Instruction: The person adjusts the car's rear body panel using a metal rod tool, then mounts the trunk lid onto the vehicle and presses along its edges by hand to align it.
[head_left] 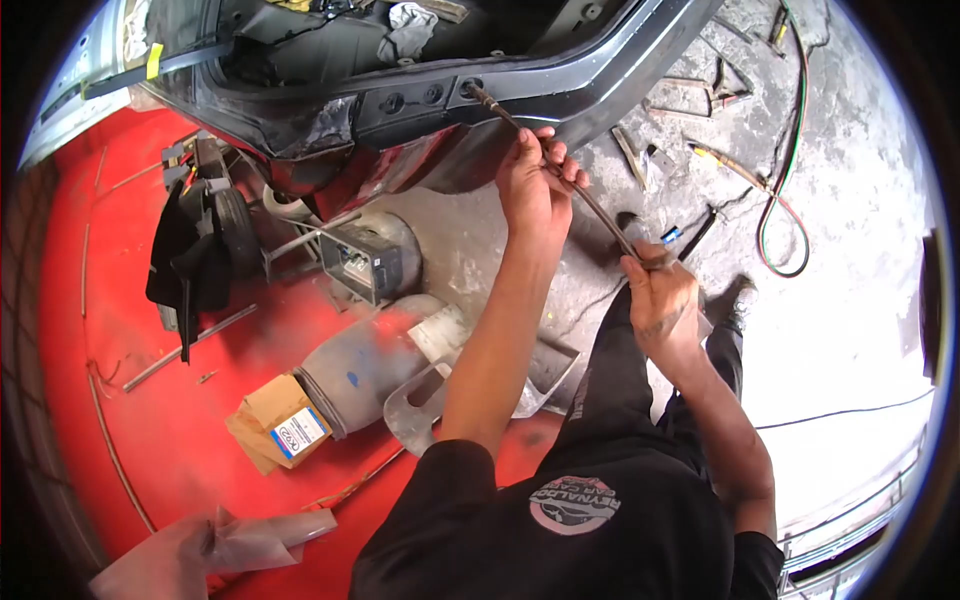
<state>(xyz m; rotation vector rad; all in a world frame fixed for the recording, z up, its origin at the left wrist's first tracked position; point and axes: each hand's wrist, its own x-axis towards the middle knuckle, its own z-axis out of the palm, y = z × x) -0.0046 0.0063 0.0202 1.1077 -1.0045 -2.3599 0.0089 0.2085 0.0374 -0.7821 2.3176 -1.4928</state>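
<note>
A long thin metal rod (605, 215) runs slantwise across the view, its far tip at a round hole in the dark car body panel (560, 85). Whether the tip sits inside the hole or only against it, I cannot tell. My left hand (537, 185) is closed around the rod's middle, palm turned up and fingers curled over it. Farther back, my right hand (660, 300) grips the near end, thumb along it. The end inside that fist is partly hidden.
On the right floor lie a coiled hose (785, 235), a metal frame (705, 95) and a dark bar (700, 235). To the left are a cardboard box (265, 420), a grey cylinder (360, 360), black plastic parts (195, 240) and clear plastic sheeting (210, 545). Cloth (408, 30) lies inside the car body.
</note>
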